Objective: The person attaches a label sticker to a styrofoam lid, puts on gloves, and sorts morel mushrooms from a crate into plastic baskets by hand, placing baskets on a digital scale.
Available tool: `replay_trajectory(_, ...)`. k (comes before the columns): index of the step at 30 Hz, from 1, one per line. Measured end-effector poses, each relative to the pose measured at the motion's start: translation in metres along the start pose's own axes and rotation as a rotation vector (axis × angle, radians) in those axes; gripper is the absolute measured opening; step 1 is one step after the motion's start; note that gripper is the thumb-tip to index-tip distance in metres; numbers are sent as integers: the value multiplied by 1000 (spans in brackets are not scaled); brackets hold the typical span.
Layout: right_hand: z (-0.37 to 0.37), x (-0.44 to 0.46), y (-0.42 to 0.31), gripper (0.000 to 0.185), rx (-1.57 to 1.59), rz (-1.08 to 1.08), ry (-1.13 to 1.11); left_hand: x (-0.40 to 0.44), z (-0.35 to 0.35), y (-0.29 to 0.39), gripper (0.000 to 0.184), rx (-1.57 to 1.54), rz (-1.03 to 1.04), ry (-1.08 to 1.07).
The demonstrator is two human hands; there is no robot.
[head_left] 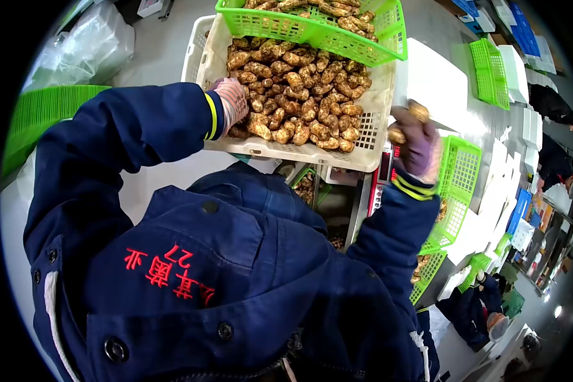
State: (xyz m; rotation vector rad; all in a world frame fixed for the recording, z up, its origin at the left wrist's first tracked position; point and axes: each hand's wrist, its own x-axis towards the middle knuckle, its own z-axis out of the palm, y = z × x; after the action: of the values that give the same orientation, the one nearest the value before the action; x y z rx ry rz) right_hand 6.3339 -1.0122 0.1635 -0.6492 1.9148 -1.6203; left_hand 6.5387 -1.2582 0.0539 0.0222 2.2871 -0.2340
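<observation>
A cream plastic crate [369, 149] in front of me holds a heap of brown, knobby mushrooms [305, 95], stubby and patched with pale spots. My left hand [232, 99], in a pale pink striped glove, reaches over the crate's left side at the edge of the heap. Its fingertips are hidden, and whether they hold anything is unclear. To the right of the crate, my right hand [417, 146] is raised and slightly blurred in a purplish glove. It is closed on mushrooms: one mushroom [418, 111] shows at the fingertips, and another lies by the thumb side.
A green basket [312, 28] of mushrooms rests across the crate's far end. More green baskets [459, 169] stand at right, beside a white foam box [430, 79]. Clear plastic bags [86, 48] and stacked green baskets [44, 114] are at left. Other people [477, 309] work at far right.
</observation>
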Motion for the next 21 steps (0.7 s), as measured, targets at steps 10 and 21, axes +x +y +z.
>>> replay_trajectory(10, -161, -40, 37, 61, -1273, 385, 748, -17, -22, -2, 46, -376, -195, 82)
replay_trajectory(21, 96, 16, 41, 26, -928, -491, -928, -13, -32, -12, 19, -174, -17, 31)
